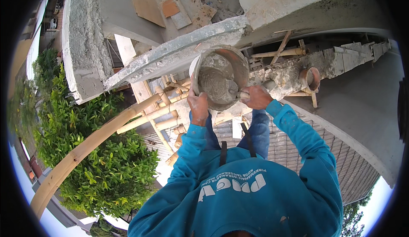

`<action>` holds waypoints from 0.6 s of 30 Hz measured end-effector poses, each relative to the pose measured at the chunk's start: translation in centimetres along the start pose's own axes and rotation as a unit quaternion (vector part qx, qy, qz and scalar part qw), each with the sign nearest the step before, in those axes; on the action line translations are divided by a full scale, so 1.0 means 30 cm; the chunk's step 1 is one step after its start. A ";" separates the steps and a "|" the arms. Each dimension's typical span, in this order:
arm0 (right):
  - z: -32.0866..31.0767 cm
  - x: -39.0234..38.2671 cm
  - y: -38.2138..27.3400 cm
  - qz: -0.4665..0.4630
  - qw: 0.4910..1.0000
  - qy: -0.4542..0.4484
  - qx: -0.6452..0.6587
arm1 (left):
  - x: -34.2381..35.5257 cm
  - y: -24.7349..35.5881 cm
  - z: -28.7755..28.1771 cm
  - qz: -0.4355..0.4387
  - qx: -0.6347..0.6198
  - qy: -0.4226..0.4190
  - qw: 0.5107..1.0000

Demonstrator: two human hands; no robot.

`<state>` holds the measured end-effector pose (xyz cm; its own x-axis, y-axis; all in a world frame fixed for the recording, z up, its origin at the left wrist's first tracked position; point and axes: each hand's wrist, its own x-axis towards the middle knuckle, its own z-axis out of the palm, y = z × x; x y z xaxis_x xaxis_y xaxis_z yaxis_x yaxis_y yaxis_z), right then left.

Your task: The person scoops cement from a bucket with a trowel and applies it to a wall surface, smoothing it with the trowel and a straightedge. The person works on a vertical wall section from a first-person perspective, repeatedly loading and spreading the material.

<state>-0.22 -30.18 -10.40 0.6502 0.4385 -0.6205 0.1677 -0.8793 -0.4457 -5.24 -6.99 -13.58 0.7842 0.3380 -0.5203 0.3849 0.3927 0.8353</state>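
- Far left: leafy green shrub (98,151) well below, crossed by a long pale bamboo scaffold pole (91,141) rising toward the middle.
- Upper left: rough grey rendered concrete beam (170,53) slanting just above the work.
- Left hand (198,107): closed on the lower rim of the round mortar-caked bucket (219,77), tipped with its mouth toward the camera, wet grey mortar (215,85) inside.
- Right hand (257,97): curled tight round a short handle, probably a trowel's, whose blade end sits in the mortar; blade itself hard to make out.
- Best handling, by judgement: bucket kept steady, rim tilted no further, modest scoops drawn from the mortar's edge to avoid spills onto the grey tiled roof (298,151) below.
- Right: small brown clay-coloured pot (313,78) on the mortar-splashed ledge, apart from both hands.
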 end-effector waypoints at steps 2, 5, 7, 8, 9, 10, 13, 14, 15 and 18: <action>0.012 0.003 -0.071 0.027 0.996 -0.019 0.082 | 0.000 0.041 -0.060 -0.030 -0.005 0.016 0.999; 0.055 0.006 -0.198 0.133 0.942 -0.075 0.299 | -0.011 0.093 -0.123 -0.049 -0.014 0.033 0.998; 0.070 0.005 -0.281 0.143 0.854 -0.101 0.490 | -0.032 0.119 -0.150 -0.049 -0.030 0.041 0.997; 0.067 -0.001 -0.317 0.153 0.796 -0.113 0.575 | -0.039 0.133 -0.159 -0.044 -0.036 0.045 0.997; 0.058 -0.016 -0.346 0.133 0.753 -0.110 0.635 | -0.046 0.147 -0.168 -0.041 -0.039 0.049 0.997; 0.039 -0.034 -0.367 0.142 0.728 -0.111 0.662 | -0.043 0.164 -0.172 -0.037 -0.050 0.050 0.997; -0.028 -0.145 -0.398 0.133 0.680 -0.114 0.712 | -0.044 0.220 -0.192 -0.032 -0.047 0.065 0.996; -0.044 -0.176 -0.407 0.169 0.727 -0.085 0.660 | -0.050 0.238 -0.197 -0.030 -0.052 0.057 0.997; -0.058 -0.200 -0.416 0.186 0.760 -0.066 0.620 | -0.053 0.256 -0.201 -0.028 -0.056 0.048 0.997; -0.065 -0.210 -0.469 0.196 0.835 -0.038 0.512 | -0.078 0.303 -0.194 -0.010 -0.082 0.030 0.996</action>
<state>-5.23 -20.94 1.02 0.4507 0.1980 -0.8704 -0.7951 -0.3542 -0.4923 -6.42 0.76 -5.82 0.7444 0.3770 -0.5511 0.3123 0.5330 0.7864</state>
